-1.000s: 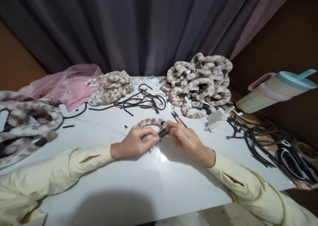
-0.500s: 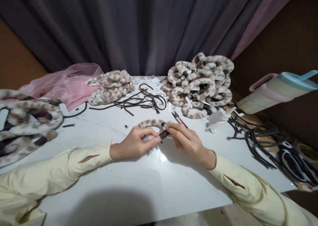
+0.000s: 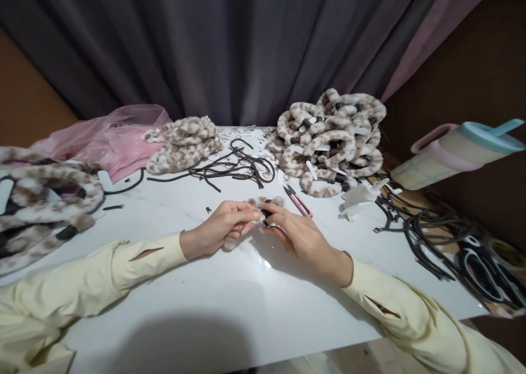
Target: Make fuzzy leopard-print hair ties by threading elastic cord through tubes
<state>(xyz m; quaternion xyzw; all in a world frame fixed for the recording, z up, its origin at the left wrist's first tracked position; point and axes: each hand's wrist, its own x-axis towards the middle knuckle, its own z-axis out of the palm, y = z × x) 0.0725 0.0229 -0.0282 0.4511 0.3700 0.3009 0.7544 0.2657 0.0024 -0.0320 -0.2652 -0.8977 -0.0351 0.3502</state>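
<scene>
Between my hands, above the white table [image 3: 197,308], is a fluffy ring [image 3: 235,241] of white and brown spotted plush, partly covered by my fingers. My left hand [image 3: 219,227] pinches it beside a dark cord wrap [image 3: 266,214]. Curled over that wrap from the other side are the fingers of my right hand [image 3: 306,239]. How far the wrap extends beneath them is hidden. Close behind my right hand lie pink-handled thread snips [image 3: 299,201] with dark blades.
Plush rings with white tags are heaped at the back right [image 3: 329,143] and far left [image 3: 53,198]. A plush bundle [image 3: 184,143], dark cords [image 3: 234,168] and a pink plastic bag [image 3: 110,138] lie behind my hands. On the right are a white bottle [image 3: 361,198], cord coils [image 3: 435,226] and a tumbler [image 3: 447,154].
The plush ring has turned in my hands, and the dark wrap is now mostly under my right fingers. My right hand has shifted slightly left and down, uncovering the snips' handles.
</scene>
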